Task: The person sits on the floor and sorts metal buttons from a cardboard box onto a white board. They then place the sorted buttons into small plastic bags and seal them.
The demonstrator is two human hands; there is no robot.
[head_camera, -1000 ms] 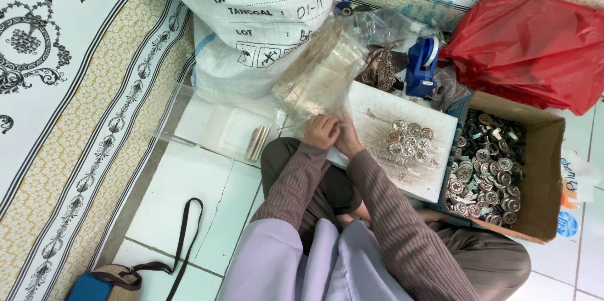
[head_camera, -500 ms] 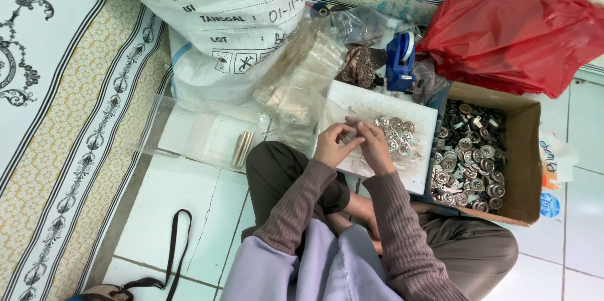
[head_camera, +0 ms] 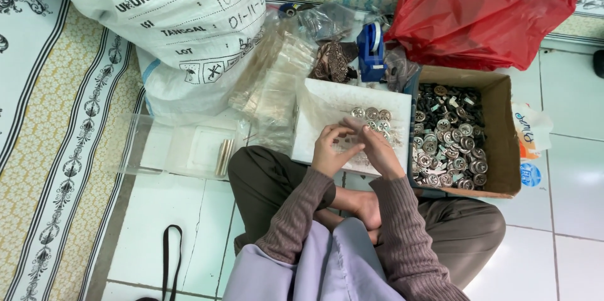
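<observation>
While you sit cross-legged on the tile, containers crowd your front.

Largest first: white sack, red bag, cardboard box of metal buttons, white tray holding a few more. Your left hand and right hand meet over the tray, fingertips pinching something small. Open floor lies at your left.

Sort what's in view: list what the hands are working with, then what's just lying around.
In use: left hand and right hand over the white tray; metal buttons; cardboard box of buttons; clear bags.

Lying about: white sack; red plastic bag; blue tape dispenser; black strap.
</observation>
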